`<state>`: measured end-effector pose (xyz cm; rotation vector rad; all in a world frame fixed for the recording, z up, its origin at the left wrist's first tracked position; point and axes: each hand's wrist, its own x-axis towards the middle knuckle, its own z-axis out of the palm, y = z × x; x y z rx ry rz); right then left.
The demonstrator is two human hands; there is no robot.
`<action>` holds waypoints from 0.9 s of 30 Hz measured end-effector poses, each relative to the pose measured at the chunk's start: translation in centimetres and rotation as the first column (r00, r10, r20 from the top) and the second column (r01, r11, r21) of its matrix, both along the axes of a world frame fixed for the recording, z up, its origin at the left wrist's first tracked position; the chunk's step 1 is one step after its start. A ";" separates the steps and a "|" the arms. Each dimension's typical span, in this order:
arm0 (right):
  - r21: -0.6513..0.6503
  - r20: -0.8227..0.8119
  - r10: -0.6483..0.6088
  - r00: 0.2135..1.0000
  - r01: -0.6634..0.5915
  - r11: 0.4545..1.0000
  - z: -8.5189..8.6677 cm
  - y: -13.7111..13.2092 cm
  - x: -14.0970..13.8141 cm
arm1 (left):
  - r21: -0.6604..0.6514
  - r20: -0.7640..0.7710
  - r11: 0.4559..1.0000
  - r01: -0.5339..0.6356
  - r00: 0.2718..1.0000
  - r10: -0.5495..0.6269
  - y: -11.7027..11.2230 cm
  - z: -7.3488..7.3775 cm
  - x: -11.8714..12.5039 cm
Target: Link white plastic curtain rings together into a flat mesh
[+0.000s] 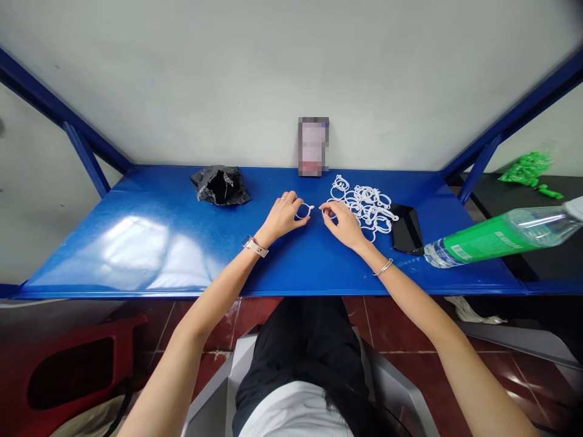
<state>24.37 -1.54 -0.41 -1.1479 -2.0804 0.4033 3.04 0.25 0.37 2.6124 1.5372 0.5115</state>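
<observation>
My left hand (283,215) pinches a white plastic ring (303,211) just above the blue table (150,243), near its middle. My right hand (342,222) is close beside it, fingers curled in a pinch over another white piece at the edge of a pile of several white plastic rings (368,203). What the right fingers grip is mostly hidden. A watch sits on my left wrist and a bangle on my right.
A crumpled black plastic bag (220,185) lies at the back left. A blurred card (313,146) leans on the wall. A black pouch (407,227) and a lying green-labelled bottle (498,234) are at the right. Green pieces (528,168) lie on the neighbouring black table.
</observation>
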 end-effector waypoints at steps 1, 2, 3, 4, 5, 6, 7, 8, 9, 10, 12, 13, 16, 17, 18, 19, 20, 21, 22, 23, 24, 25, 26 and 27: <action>-0.005 0.019 0.009 1.000 -0.009 1.000 -0.1 0.0 0.0 | 0.007 -0.060 0.998 -0.067 0.996 0.067 0.3 -0.2 -0.4; -0.010 0.031 0.019 0.999 -0.018 1.000 -0.1 0.0 0.0 | 0.011 -0.104 0.990 -0.138 0.985 0.138 0.7 -0.3 -0.8; -0.014 0.044 0.025 0.999 -0.025 1.000 -0.1 -0.1 -0.1 | 0.018 -0.132 0.976 -0.216 0.967 0.216 1.0 -0.5 -1.1; -0.014 0.058 0.028 0.998 -0.027 1.000 -0.1 -0.1 0.0 | 0.026 -0.148 0.956 -0.294 0.944 0.294 1.3 -0.5 -1.5; -0.013 0.071 0.026 0.997 -0.025 1.000 -0.1 0.0 0.0 | 0.032 -0.155 0.929 -0.369 0.916 0.369 1.6 -0.6 -1.9; -0.013 0.084 0.020 0.996 -0.018 1.000 0.0 0.0 0.0 | 0.033 -0.155 0.903 -0.428 0.891 0.428 1.8 -0.6 -2.2; -0.015 0.094 0.011 0.995 -0.009 1.000 -0.1 0.1 0.1 | 0.030 -0.149 0.879 -0.476 0.867 0.475 2.0 -0.7 -2.4; -0.019 0.104 0.000 0.995 0.002 1.000 -0.1 0.2 0.1 | 0.025 -0.144 0.860 -0.510 0.849 0.508 2.1 -0.7 -2.6; -0.022 0.114 -0.012 0.993 0.014 1.000 -0.1 0.3 0.2 | 0.020 -0.140 0.846 -0.533 0.836 0.530 2.2 -0.8 -2.7; -0.025 0.126 -0.023 0.992 0.027 0.999 -0.2 0.4 0.3 | 0.015 -0.138 0.836 -0.548 0.827 0.545 2.2 -0.9 -2.7; -0.031 0.158 -0.044 0.987 0.049 0.998 -0.4 0.7 0.4 | 0.010 -0.138 0.828 -0.561 0.819 0.557 2.2 -1.2 -2.5; -0.032 0.176 -0.052 0.983 0.058 0.998 -0.6 0.8 0.4 | 0.008 -0.136 0.825 -0.565 0.817 0.560 2.2 -1.3 -2.4; -0.025 0.227 -0.074 0.971 0.081 0.996 -0.9 1.0 0.5 | 0.011 -0.103 0.817 -0.576 0.812 0.574 2.1 -1.1 -1.7; -0.022 0.243 -0.081 0.966 0.089 0.996 -1.0 1.0 0.5 | 0.017 -0.084 0.817 -0.576 0.813 0.576 2.0 -0.7 -1.4; -0.019 0.262 -0.090 0.961 0.098 0.995 -1.0 1.0 0.5 | 0.022 -0.065 0.821 -0.571 0.819 0.571 1.6 0.0 -1.1; -0.020 0.284 -0.097 0.954 0.107 0.994 -1.1 1.0 0.5 | 0.030 -0.042 0.830 -0.556 0.829 0.557 1.0 0.9 -0.9; -0.024 0.306 -0.103 0.946 0.116 0.993 -1.1 1.0 0.5 | 0.037 -0.015 0.851 -0.524 0.851 0.525 0.0 2.0 -0.7; -0.028 0.326 -0.107 0.939 0.123 0.992 -1.2 1.1 0.6 | 0.036 0.019 0.878 -0.477 0.879 0.476 -1.4 3.3 -0.6; -0.032 0.340 -0.111 0.934 0.129 0.991 -1.3 1.1 0.6 | 0.021 0.060 0.912 -0.410 0.911 0.409 -3.3 4.5 -0.7; -0.032 0.348 -0.114 0.931 0.133 0.991 -1.3 1.1 0.6 | -0.011 0.111 0.951 -0.308 0.945 0.307 -5.7 5.6 -1.0; -0.026 0.348 -0.115 0.930 0.132 0.991 -1.4 1.2 0.6 | -0.070 0.177 0.980 -0.188 0.964 0.198 -8.5 6.5 -1.5; -0.013 0.342 -0.116 0.933 0.128 0.992 -1.5 1.2 0.6 | -0.179 0.239 0.983 -0.032 0.968 0.075 -11.5 7.0 -2.3; 0.008 0.330 -0.121 0.936 0.125 0.992 -1.6 1.2 0.5 | -0.315 0.296 0.942 0.116 0.955 -0.018 -14.7 7.2 -3.1; 0.035 0.317 -0.131 0.939 0.126 0.991 -1.6 1.2 0.5 | -0.459 0.330 0.860 0.223 0.942 -0.068 -17.8 7.1 -4.1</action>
